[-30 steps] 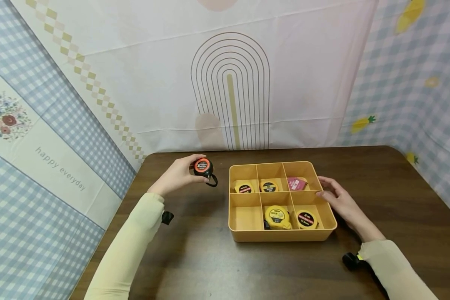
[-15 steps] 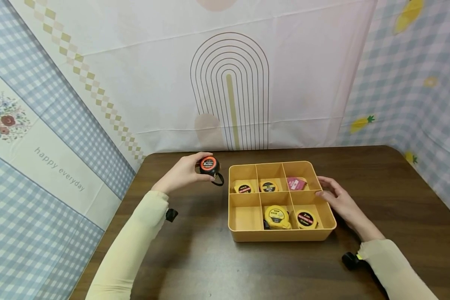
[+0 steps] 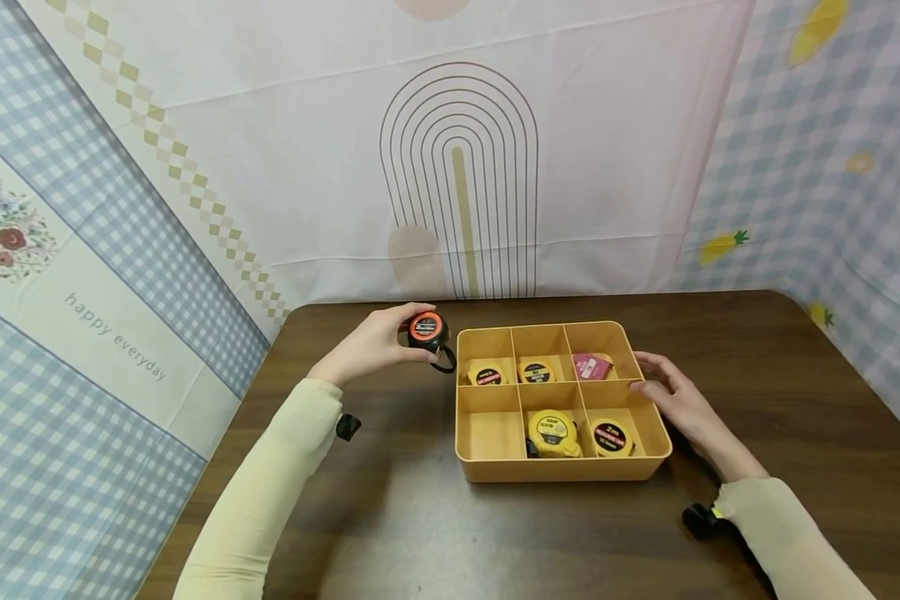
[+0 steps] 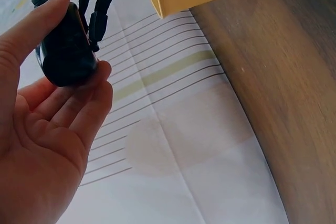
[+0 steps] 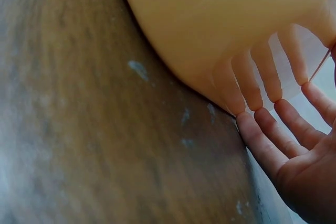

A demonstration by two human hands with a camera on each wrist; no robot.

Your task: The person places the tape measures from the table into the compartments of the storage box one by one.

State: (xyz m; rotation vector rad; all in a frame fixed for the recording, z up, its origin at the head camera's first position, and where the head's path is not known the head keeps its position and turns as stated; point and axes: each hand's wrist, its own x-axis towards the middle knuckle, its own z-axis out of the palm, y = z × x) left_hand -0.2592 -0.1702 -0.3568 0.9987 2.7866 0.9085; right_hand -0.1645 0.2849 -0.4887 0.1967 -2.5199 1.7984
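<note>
My left hand (image 3: 371, 342) holds a black tape measure with an orange-ringed face (image 3: 426, 326) between thumb and fingers, raised just left of the box. In the left wrist view, the tape measure's dark case (image 4: 68, 48) shows edge-on, its black wrist strap (image 4: 98, 22) beside it. A yellow box with six compartments (image 3: 562, 472) stands on the table. Round yellow tape measures lie in it, including a large one (image 3: 553, 432) front middle and one (image 3: 612, 437) front right; a pink one (image 3: 591, 366) lies back right. My right hand (image 3: 682, 408) touches the box's right wall with its fingertips, thumb at the rim.
The dark wooden table (image 3: 412, 533) carries the box and ends at a printed cloth backdrop (image 3: 607, 167) behind. A checked cloth (image 3: 120, 400) hangs along the left side. Black wrist devices (image 3: 348, 427) sit at both cuffs.
My left hand has moved right with the black tape measure, bringing its strap up to the box's left rim in the head view. The right hand and the box stay put.
</note>
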